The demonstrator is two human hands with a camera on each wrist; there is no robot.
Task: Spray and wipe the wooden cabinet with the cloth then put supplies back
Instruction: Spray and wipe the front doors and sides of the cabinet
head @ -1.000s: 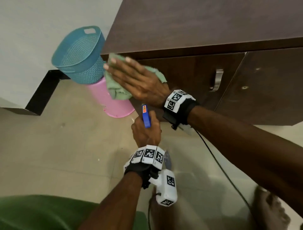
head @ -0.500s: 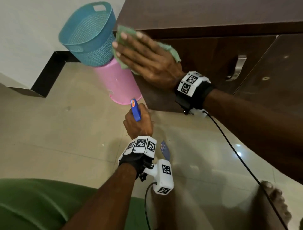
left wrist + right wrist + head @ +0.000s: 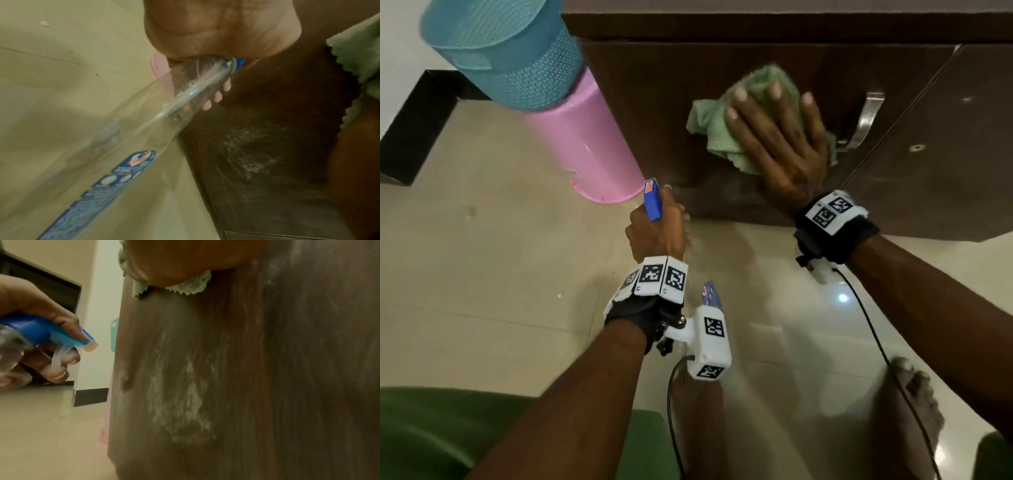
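My right hand [image 3: 779, 137] lies flat with straight fingers on the green cloth [image 3: 717, 118], pressing it against the dark wooden cabinet [image 3: 654, 113] door, left of the metal handle [image 3: 866, 120]. My left hand [image 3: 657, 229] grips the clear spray bottle [image 3: 185, 100] by its neck, blue nozzle [image 3: 652, 204] aimed at the door's lower part; fingers curl on the trigger [image 3: 59, 356]. Whitish wet spray marks [image 3: 180, 386] streak the wood below the cloth [image 3: 189, 285].
A teal basket [image 3: 517, 58] sits on an upturned pink bucket [image 3: 585, 150] left of the cabinet. A second door [image 3: 945, 154] lies to the right. Beige tiled floor [image 3: 482, 274] spreads below; my bare feet [image 3: 914, 404] and a green seat [image 3: 431, 435] are near.
My right hand slid the cloth from the door's upper left corner rightward and down to beside the handle. The left hand with the bottle stayed low by the door's bottom edge.
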